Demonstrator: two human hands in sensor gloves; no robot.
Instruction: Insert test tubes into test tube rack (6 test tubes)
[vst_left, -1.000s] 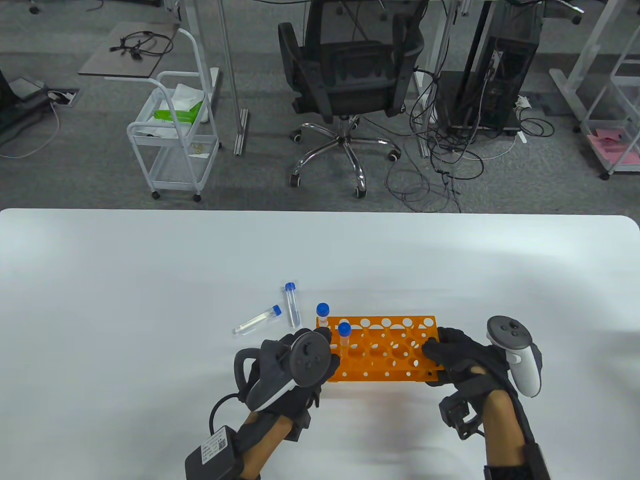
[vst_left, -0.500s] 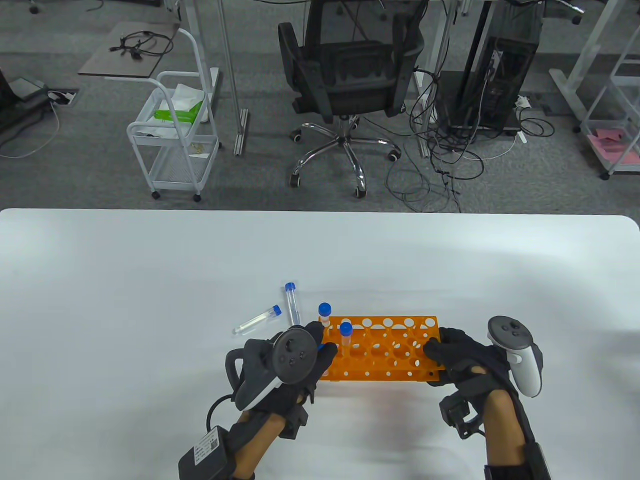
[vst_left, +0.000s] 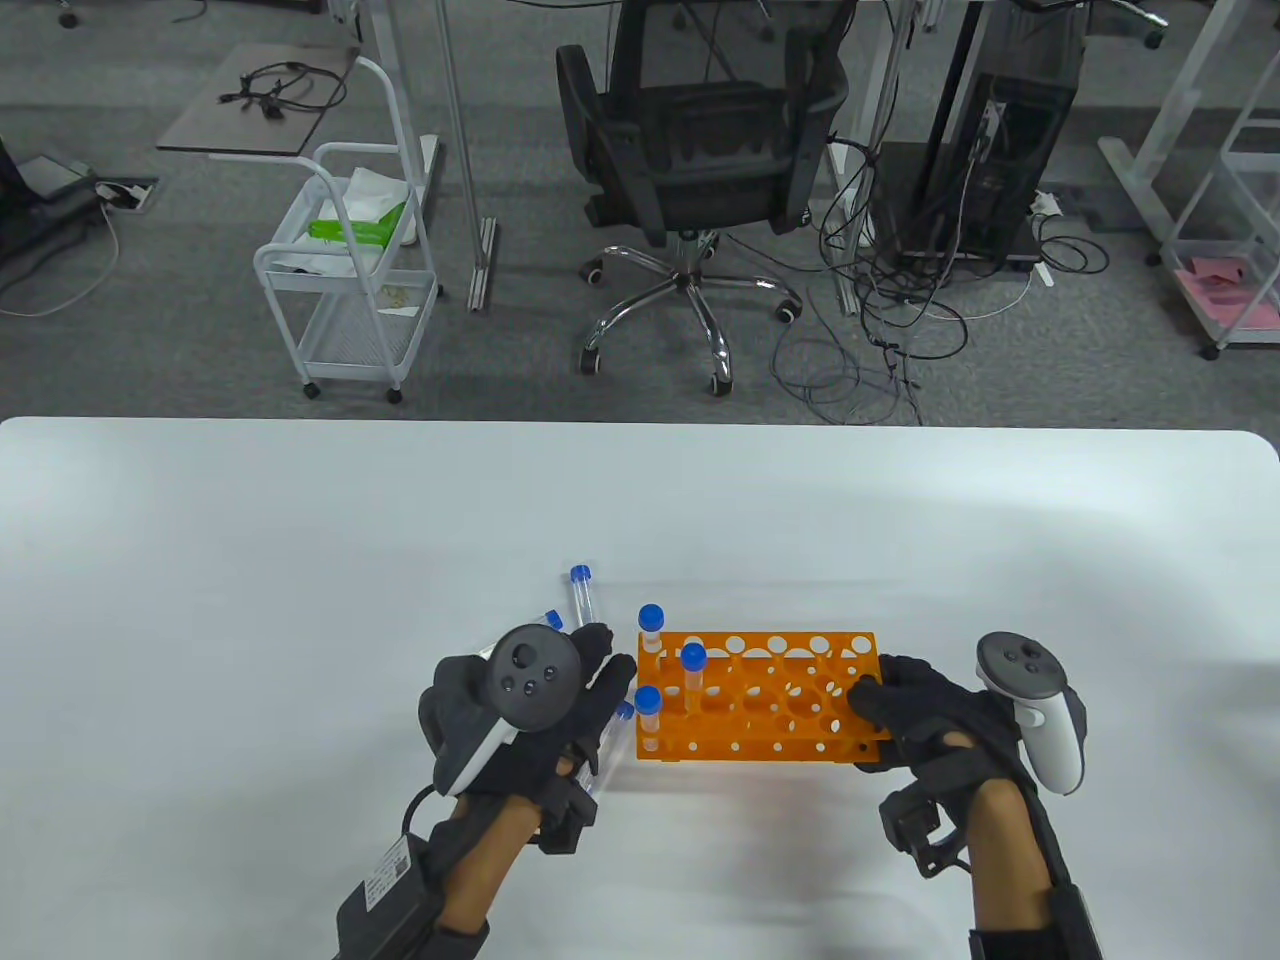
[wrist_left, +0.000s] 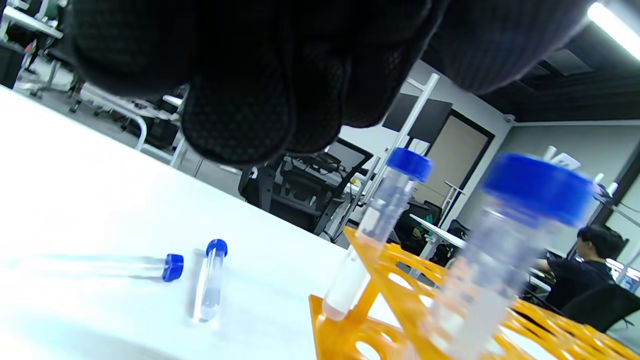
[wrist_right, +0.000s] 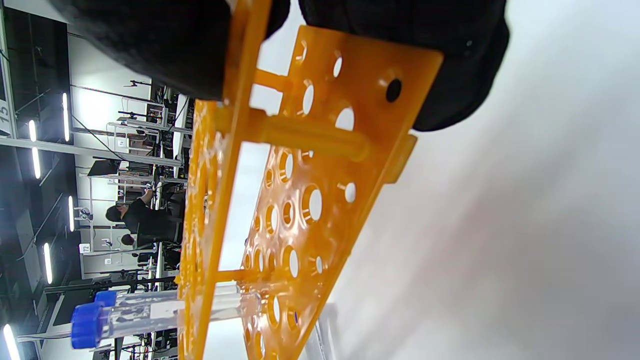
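Note:
The orange rack (vst_left: 780, 700) stands on the white table. Three blue-capped test tubes stand upright at its left end: back (vst_left: 651, 620), middle (vst_left: 692, 665) and front left (vst_left: 648, 712). Two more tubes lie on the table left of the rack, one (vst_left: 583, 605) beyond my left hand (vst_left: 600, 665) and one (vst_left: 551, 621) mostly hidden by the tracker; both show in the left wrist view (wrist_left: 207, 280) (wrist_left: 125, 262). My left hand is just left of the rack, and a further tube (vst_left: 608, 745) lies along its palm side, seemingly held. My right hand (vst_left: 885, 705) grips the rack's right end (wrist_right: 350, 100).
The table's near edge is out of view and its far edge runs across the middle of the table view. Beyond it stand an office chair (vst_left: 700, 130) and a white trolley (vst_left: 350, 270) on the floor.
My left hand has let go of a tube in the rack's front left hole and drawn back to the left. The right hand and rack have stayed put.

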